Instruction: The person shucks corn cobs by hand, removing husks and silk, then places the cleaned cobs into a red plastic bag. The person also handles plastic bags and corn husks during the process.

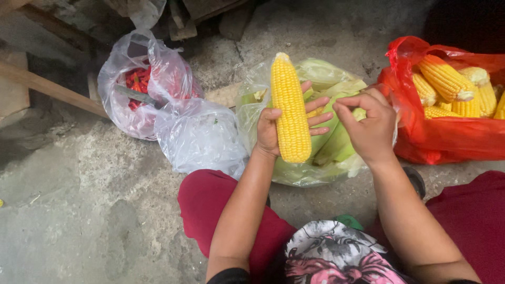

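Seen from the head camera, looking down over red trousers point(210, 205) and a flowered cloth point(331, 255). Left hand point(276, 129) wrapped around a husked corn cob point(289, 108), held upright, thumb on its near-left side, fingers point(318, 117) showing past its right edge; long, tapering, rows of plump glossy yellow kernels, pale tip pointing away. Right hand point(371, 123) just right of the cob, not touching it, curled with fingertips pinched together; whether anything thin sits between them cannot be told. Directly beyond and beneath both hands, a clear crinkled plastic bag point(252, 100) stuffed with smooth pale-green husks point(336, 139). Further right of the right hand, a shiny red plastic bag point(442, 139) holding more bare yellow cobs point(452, 87), some with blunt whitish ends. Left of the left hand, well apart, two thin see-through bags: one point(123, 79) with small red chillies point(138, 81), and a nearer, cloudier one point(200, 137). Rough grey concrete floor point(79, 210) underneath, pitted and stained; a wooden plank point(47, 87) slanting at far left.
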